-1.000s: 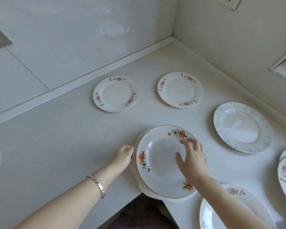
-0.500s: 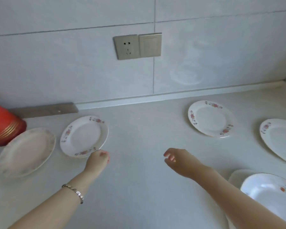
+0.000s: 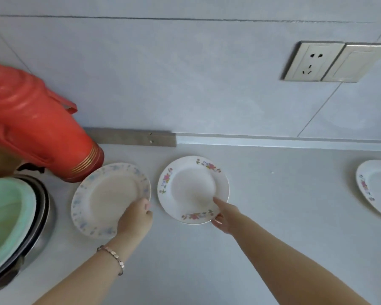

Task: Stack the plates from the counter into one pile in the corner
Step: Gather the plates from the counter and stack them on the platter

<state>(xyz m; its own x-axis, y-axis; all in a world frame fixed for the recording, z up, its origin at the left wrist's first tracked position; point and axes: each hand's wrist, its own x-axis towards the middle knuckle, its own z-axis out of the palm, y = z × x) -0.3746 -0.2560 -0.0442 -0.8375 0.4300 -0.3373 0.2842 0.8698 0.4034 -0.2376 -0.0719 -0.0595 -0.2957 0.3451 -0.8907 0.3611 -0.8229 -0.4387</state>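
Observation:
Two plates lie side by side on the counter near the wall. The blue-patterned plate (image 3: pixel 107 195) is on the left, and my left hand (image 3: pixel 136 217) grips its near right rim. The pink-flowered plate (image 3: pixel 190 188) is to its right; my right hand (image 3: pixel 226 215) pinches its near right rim, thumb under the edge and a finger on top. Both plates still rest flat on the counter. A third flowered plate (image 3: pixel 376 188) lies at the far right, cut off by the frame edge.
A red thermos (image 3: pixel 29 126) leans beside the blue-patterned plate at the left. A green basin (image 3: pixel 2 219) sits in stacked metal pots at the left edge. A wall socket (image 3: pixel 310 61) is mounted above the counter (image 3: pixel 273 194).
The view swung left from the corner pile to this stretch of counter. Both hands, empty half a second ago, now hold the rims of the two plates.

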